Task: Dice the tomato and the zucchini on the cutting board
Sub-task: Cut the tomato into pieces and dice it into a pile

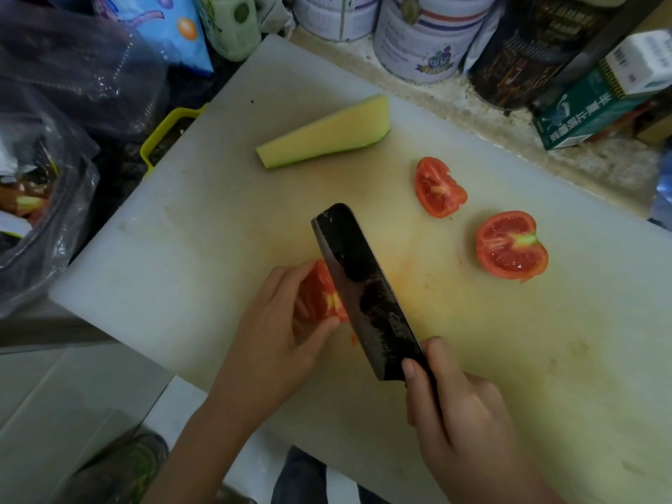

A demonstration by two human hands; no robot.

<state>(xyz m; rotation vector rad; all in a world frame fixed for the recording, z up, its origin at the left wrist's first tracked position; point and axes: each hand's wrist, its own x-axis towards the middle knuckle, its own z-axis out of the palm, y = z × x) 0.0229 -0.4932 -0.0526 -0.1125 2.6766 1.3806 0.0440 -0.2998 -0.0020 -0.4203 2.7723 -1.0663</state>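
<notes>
A white cutting board fills the middle of the view. My left hand grips a tomato wedge near the board's front, thumb and fingers curled round it. My right hand holds the handle of a dark cleaver, whose blade rests against the wedge's right side. A tomato quarter and a tomato half lie cut side up to the right. A long zucchini piece lies cut face up at the back of the board.
Tins and a dark canister line the back wall, with a green box at the right. Plastic bags of scraps sit left of the board beside a yellow-rimmed container. The counter edge runs at lower left.
</notes>
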